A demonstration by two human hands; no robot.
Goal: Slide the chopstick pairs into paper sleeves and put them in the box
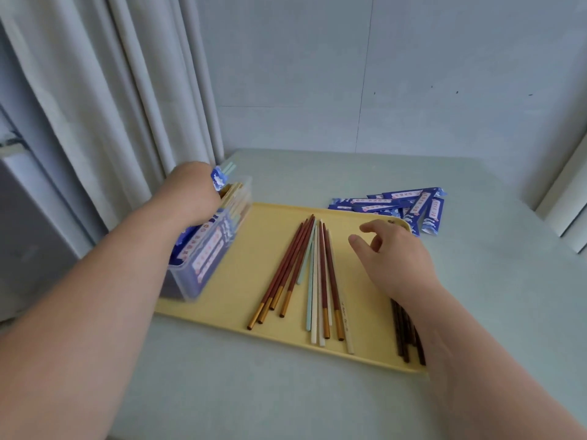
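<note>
Pointing up and away, sleeved chopsticks [221,176], seemingly gripped, left hand [190,193]

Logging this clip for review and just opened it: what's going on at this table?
A person is packing chopsticks. Their left hand holds a sleeved chopstick pair, mint tips sticking out of the blue sleeve, at the far end of the clear plastic box, which already contains several sleeved pairs. Their right hand hovers, holding nothing, over the yellow tray, near the loose chopsticks lying on it. A pile of empty blue sleeves lies on the table beyond the tray.
</note>
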